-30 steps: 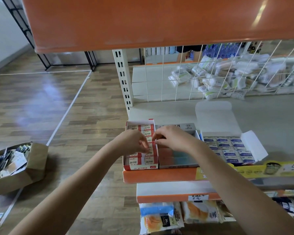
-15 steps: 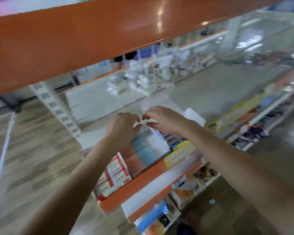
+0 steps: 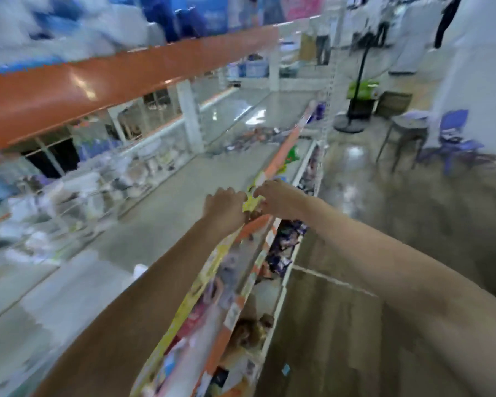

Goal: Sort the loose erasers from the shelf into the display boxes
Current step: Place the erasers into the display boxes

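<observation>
My arms reach out over the shelf point(image 3: 155, 253). My left hand point(image 3: 225, 207) and right hand point(image 3: 281, 199) meet just above its front edge, fingers curled toward each other; whether they pinch an eraser I cannot tell. No boxes or loose erasers are visible near them. Beyond my fingers lies bare shelf, so I cannot judge progress.

Bare grey shelf point(image 3: 161, 224) lies open left of the hands, roofed by the orange upper shelf point(image 3: 98, 84) and walled behind by blurred packaged goods point(image 3: 103, 184), while the aisle floor point(image 3: 384, 224) stays free to the right.
</observation>
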Available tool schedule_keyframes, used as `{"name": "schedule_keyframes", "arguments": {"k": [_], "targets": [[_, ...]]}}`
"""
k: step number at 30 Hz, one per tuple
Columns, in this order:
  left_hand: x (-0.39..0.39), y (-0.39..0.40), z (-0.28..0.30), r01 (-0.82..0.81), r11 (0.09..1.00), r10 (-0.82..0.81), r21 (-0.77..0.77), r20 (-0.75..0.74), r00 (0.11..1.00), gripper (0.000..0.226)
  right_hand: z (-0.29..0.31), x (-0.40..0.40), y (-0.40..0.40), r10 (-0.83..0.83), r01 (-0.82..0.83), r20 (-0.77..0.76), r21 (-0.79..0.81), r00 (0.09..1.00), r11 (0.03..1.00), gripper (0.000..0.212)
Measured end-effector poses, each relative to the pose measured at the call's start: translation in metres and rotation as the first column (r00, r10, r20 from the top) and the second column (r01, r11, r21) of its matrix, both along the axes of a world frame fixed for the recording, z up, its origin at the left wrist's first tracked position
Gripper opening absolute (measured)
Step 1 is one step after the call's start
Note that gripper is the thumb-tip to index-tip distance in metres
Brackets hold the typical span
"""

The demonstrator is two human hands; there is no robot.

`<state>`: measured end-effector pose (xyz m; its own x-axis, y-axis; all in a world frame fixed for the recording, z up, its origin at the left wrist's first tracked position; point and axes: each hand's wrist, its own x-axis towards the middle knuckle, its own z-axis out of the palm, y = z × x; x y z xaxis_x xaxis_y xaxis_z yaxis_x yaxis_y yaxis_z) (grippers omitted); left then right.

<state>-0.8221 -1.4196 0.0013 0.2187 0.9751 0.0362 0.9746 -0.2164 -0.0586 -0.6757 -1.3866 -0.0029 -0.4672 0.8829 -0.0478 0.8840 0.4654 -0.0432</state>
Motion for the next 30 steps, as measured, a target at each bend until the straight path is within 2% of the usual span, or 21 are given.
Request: {"name": "schedule_keyframes", "arguments": {"k": [2,5,11,14,19,22,24,27,30], "targets": [[0.036,0.034,-0.001,0.019,1.000,-0.019,0.006,-0.023,1.000,0.044,0.000,0.040,0.028,-0.048,0.047,0.025,0.011,0.999,0.999,0.033],[0.079,0.081,-0.004,0.007,1.000,-0.007,0.016,0.002,1.000,0.037,0.002,0.095,0.065,-0.065,0.064,0.032,0.023,0.997,0.998,0.041],[0.128,0.154,-0.015,-0.008,1.000,0.009,-0.017,0.029,1.000,0.030,-0.006,0.152,0.145,-0.055,0.055,0.015,-0.041,0.998,0.998,0.048],[0.139,0.197,-0.021,-0.019,0.999,0.019,-0.035,-0.004,1.000,0.037,-0.011,0.161,0.185,-0.030,0.030,0.002,-0.047,1.000,0.998,0.046],[0.141,0.289,-0.029,-0.075,0.996,0.078,-0.044,0.059,0.995,0.031,-0.022,0.164,0.276,-0.025,0.018,-0.094,-0.068,0.995,0.998,0.042],[0.134,0.345,-0.031,-0.099,0.995,0.100,-0.018,0.069,0.993,0.040,-0.019,0.160,0.336,-0.017,0.009,-0.087,-0.086,0.996,0.996,0.041],[0.129,0.380,-0.032,-0.113,0.994,0.113,-0.008,0.106,0.988,0.046,-0.018,0.156,0.375,-0.022,0.013,-0.083,-0.106,0.996,0.994,0.043],[0.125,0.427,-0.034,-0.167,0.986,0.169,-0.026,0.199,0.965,0.034,-0.022,0.153,0.427,-0.041,0.029,-0.104,-0.118,0.994,0.993,0.045],[0.129,0.462,-0.038,-0.166,0.986,0.169,-0.033,0.259,0.951,0.034,-0.031,0.151,0.467,-0.045,0.030,-0.091,-0.150,0.995,0.988,0.052]]}}
